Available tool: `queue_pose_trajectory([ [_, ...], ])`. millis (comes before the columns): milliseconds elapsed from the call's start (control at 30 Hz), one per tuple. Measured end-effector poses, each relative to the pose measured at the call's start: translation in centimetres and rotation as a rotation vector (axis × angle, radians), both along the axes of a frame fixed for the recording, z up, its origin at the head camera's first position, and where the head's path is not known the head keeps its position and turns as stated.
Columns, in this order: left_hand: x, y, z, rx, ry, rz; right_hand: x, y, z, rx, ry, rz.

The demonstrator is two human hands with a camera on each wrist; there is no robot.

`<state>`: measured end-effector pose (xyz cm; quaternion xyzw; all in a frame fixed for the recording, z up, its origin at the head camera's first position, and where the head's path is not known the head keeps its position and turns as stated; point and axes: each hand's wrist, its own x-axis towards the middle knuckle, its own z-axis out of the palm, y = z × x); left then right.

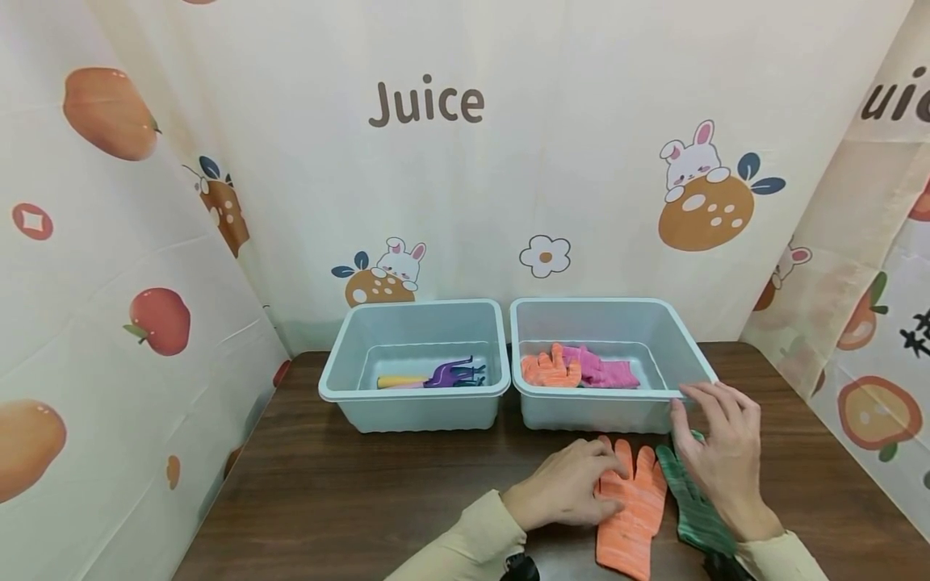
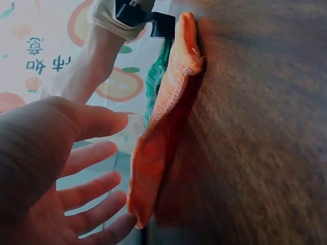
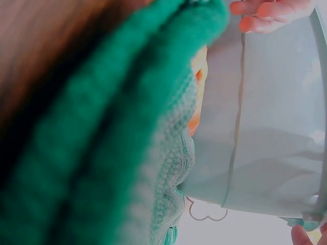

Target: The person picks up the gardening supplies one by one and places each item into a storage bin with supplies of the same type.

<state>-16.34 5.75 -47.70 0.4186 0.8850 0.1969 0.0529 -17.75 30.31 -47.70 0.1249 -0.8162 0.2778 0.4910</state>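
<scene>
An orange knit glove (image 1: pixel 630 516) lies flat on the table, fingers toward the bins. My left hand (image 1: pixel 570 488) hovers along its left side, fingers spread and slightly bent, overlapping the glove's fingers. In the left wrist view the fingertips (image 2: pixel 110 181) are loosely parted, close to the glove's edge. A green knit glove (image 1: pixel 697 508) lies to the right, partly hidden under my right hand (image 1: pixel 730 452). That hand is loosely bent, fingertips right at the front right rim of the right bin (image 1: pixel 603 411). The green glove (image 3: pixel 117 132) looms large in the right wrist view.
Inside the right bin are a small orange glove (image 1: pixel 550 369) and a pink glove (image 1: pixel 603 371). The left bin (image 1: pixel 421 411) holds a purple fork-like tool (image 1: pixel 449 374) with a yellow handle beside it. A printed curtain (image 1: pixel 465 186) stands behind the brown table (image 1: pixel 291 500).
</scene>
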Motion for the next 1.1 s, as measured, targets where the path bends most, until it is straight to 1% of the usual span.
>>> queue_pose_trajectory([
  [333, -0.04, 0.06, -0.30, -0.057, -0.035, -0.007, 0.06, 0.00, -0.07, -0.001, -0.008, -0.008],
  [600, 0.10, 0.05, -0.48, -0.070, -0.013, -0.009, -0.14, -0.03, -0.14, 0.009, 0.029, 0.012],
  [733, 0.12, 0.13, -0.48, -0.080, 0.003, -0.013, -0.14, 0.02, -0.09, 0.007, 0.029, 0.007],
  [833, 0.16, 0.16, -0.50, -0.092, 0.000, -0.017, -0.14, 0.05, -0.09, 0.006, 0.029, 0.006],
  [967, 0.20, 0.13, -0.49, -0.109, -0.024, -0.026, -0.16, 0.06, -0.15, 0.004, 0.032, 0.009],
  [1100, 0.18, 0.11, -0.30, -0.121, -0.027, -0.044, -0.19, 0.03, -0.11, 0.005, 0.033, 0.008],
])
